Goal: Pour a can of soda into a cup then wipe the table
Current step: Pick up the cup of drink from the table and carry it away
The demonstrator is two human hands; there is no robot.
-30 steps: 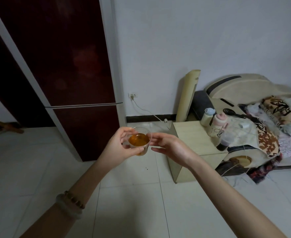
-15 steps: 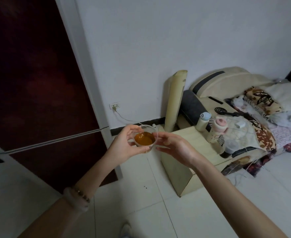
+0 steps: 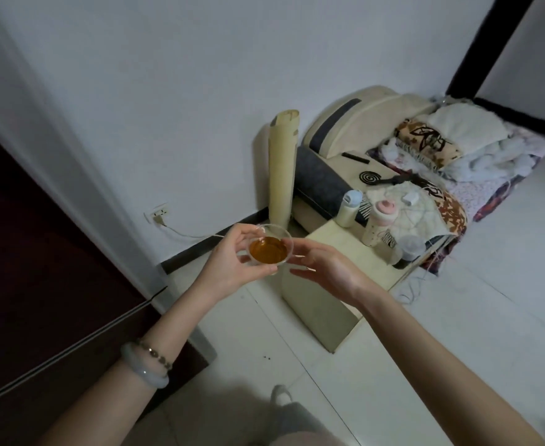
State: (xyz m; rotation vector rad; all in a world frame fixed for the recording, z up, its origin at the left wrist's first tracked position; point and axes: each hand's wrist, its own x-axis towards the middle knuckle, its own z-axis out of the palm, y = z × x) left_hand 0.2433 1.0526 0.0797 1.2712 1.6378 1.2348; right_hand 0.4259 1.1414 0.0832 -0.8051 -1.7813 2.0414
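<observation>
A small clear cup (image 3: 269,249) holding amber soda is up in the air in front of me, level. My left hand (image 3: 229,262) grips its left side with thumb and fingers. My right hand (image 3: 324,268) touches the cup's right rim with its fingertips, palm turned up beneath. Behind and below the cup stands a low cream table (image 3: 335,252). No can and no cloth are in sight.
Two bottles (image 3: 348,209), (image 3: 379,222) and a clear lidded cup (image 3: 409,247) stand on the table's far side. A rolled mat (image 3: 282,169) leans on the wall. A sofa with piled blankets (image 3: 451,146) lies right; a dark door (image 3: 39,268) left.
The view has swung right and tilted, so the door has slid off to the left and the table sits closer under the cup. Both hands keep the same hold on the cup.
</observation>
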